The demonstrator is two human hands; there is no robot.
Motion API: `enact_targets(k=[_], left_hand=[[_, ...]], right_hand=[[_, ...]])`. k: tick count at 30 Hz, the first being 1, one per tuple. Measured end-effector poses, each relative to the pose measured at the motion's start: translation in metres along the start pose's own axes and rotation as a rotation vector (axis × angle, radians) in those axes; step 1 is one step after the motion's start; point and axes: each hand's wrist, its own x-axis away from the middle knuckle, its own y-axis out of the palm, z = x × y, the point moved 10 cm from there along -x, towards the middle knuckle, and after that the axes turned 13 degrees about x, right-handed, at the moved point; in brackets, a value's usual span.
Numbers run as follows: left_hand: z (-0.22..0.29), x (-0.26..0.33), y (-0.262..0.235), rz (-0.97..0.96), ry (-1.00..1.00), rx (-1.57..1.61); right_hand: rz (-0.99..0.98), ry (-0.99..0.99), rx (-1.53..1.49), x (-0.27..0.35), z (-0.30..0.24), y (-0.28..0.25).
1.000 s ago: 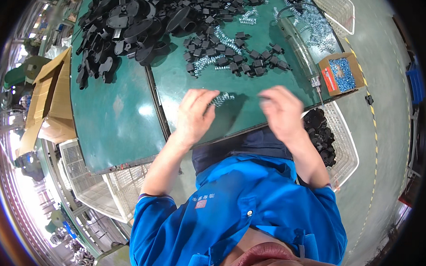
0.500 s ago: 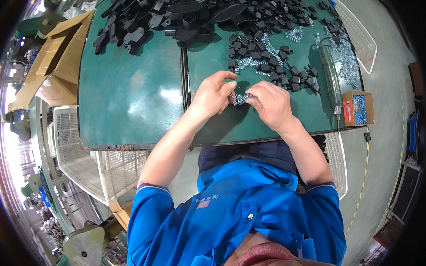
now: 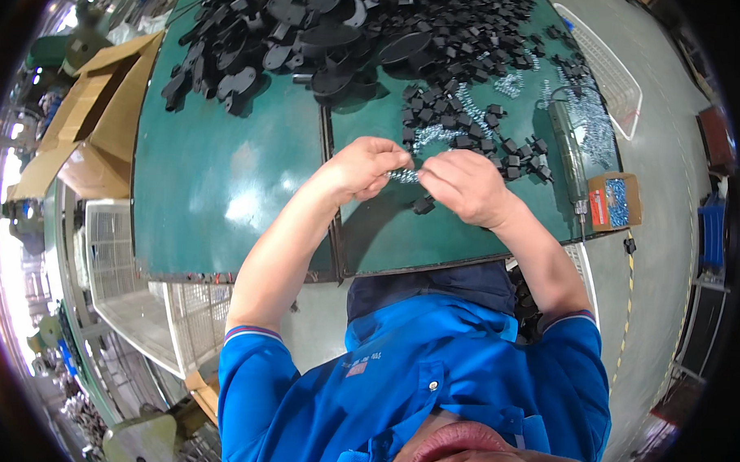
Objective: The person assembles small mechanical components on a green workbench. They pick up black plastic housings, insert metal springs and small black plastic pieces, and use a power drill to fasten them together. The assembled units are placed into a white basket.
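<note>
Above the green table, my left hand (image 3: 364, 169) is closed on a short cluster of silvery coil springs (image 3: 403, 176), its fingers and thumb bent around them. My right hand (image 3: 468, 187) meets the other end of the cluster in a pinch, with the fingertips partly hiding what they grip. A small black block-shaped part (image 3: 423, 205) lies on the table just below the right fingertips. Beyond my hands, small black blocks (image 3: 449, 120) are spread in a loose group, with more springs (image 3: 435, 135) strung among them.
Large black oval-based parts (image 3: 332, 38) are heaped at the far side of the green table (image 3: 225, 177). A power screwdriver (image 3: 570, 148) lies at the right, beside a small carton of bluish screws (image 3: 619, 203). An open cardboard box (image 3: 105, 116) and white crate (image 3: 132, 280) stand left.
My hands have drawn closer together around the springs, and the left fingers have closed down. A small black part now shows on the table below my right hand. The view has shifted slightly.
</note>
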Motion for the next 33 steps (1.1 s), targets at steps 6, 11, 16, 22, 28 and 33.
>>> enact_targets(k=[6,11,16,22,28,33], left_hand=[[0.014,-0.013,-0.012,-0.049,0.233,0.148],[0.063,0.039,0.041,0.138,0.922,-0.689],[0.035,0.013,0.028,0.225,0.662,-0.439],[-0.016,-0.016,0.015,0.012,0.135,0.505],[0.029,0.003,0.016,0.392,0.496,-0.498],[0.052,0.026,0.026,0.59,0.7,-1.158]], right_hand=[[-0.237,0.946,-0.64,0.028,0.054,0.048],[-0.326,1.161,-0.805,0.059,0.067,0.063],[-0.22,1.02,-0.637,0.048,0.065,0.037],[-0.019,0.433,-0.117,0.028,0.045,-0.018],[-0.2,0.892,-0.41,0.075,0.078,0.015],[-0.188,1.005,-0.62,0.087,0.081,0.017]])
